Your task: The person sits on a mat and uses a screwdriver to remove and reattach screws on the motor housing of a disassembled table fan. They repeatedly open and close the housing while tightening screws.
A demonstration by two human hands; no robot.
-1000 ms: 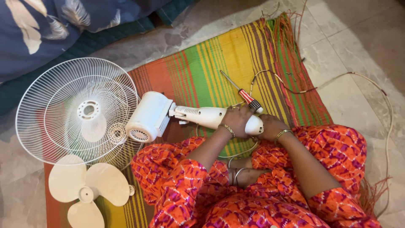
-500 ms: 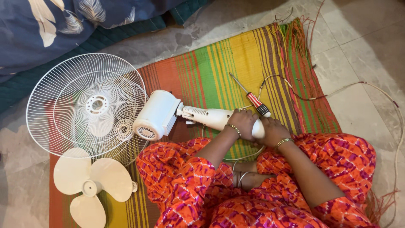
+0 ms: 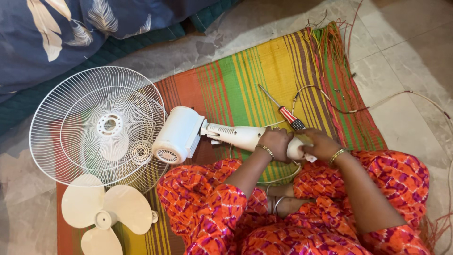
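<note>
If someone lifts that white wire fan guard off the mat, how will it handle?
The wire fan guard is probably light for its size: thin open wires, mostly air. Likely somewhat springy, flexing if lifted by one edge. It lies flat and looks like two grilles overlapped, so they may slide apart. On edge, its round rim could roll.

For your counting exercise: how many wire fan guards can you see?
2: a large guard on the floor left of the motor, and a smaller guard stacked on it. More could lie underneath.

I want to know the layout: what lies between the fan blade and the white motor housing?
In the head view, the wire fan guards lie between the fan blade and motor housing.
</note>
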